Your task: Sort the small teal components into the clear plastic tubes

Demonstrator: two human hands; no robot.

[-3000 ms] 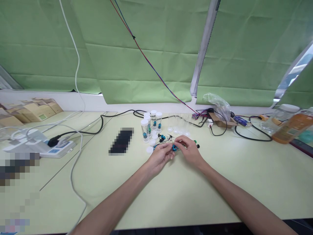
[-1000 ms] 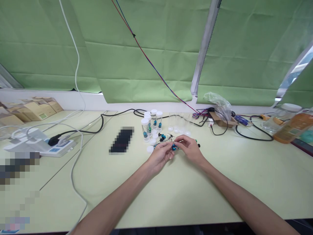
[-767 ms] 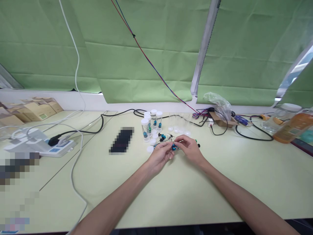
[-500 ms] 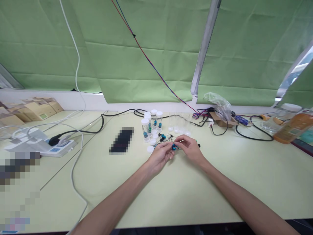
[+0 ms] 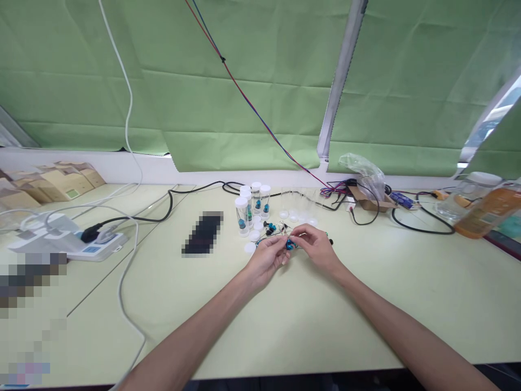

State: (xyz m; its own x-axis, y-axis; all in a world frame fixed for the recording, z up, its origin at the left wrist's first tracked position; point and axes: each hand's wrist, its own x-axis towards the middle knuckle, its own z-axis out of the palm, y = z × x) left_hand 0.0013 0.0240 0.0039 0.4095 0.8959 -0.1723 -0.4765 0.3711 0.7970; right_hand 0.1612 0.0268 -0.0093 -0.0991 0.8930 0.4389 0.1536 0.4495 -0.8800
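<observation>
Between my two hands is a small blue component (image 5: 290, 245), too small to name. My left hand (image 5: 268, 256) pinches it from the left, thumb and fingers closed. From the right, the closed fingertips of my right hand (image 5: 315, 245) meet the same piece. Just beyond my fingers lies a loose heap of small blue and black parts with thin leads (image 5: 270, 228). White round caps (image 5: 250, 247) rest left of the heap. Several clear tubes with white lids (image 5: 241, 217) stand behind them, blue parts inside. Clear tubes without such parts (image 5: 296, 205) stand further right.
A dark pixelated rectangle (image 5: 203, 232) lies left of the tubes. A white power strip (image 5: 93, 245) with plugs and cables sits at the left. At the back right are a cardboard box (image 5: 372, 204) with a plastic bag, black cables and an orange bottle (image 5: 488, 212).
</observation>
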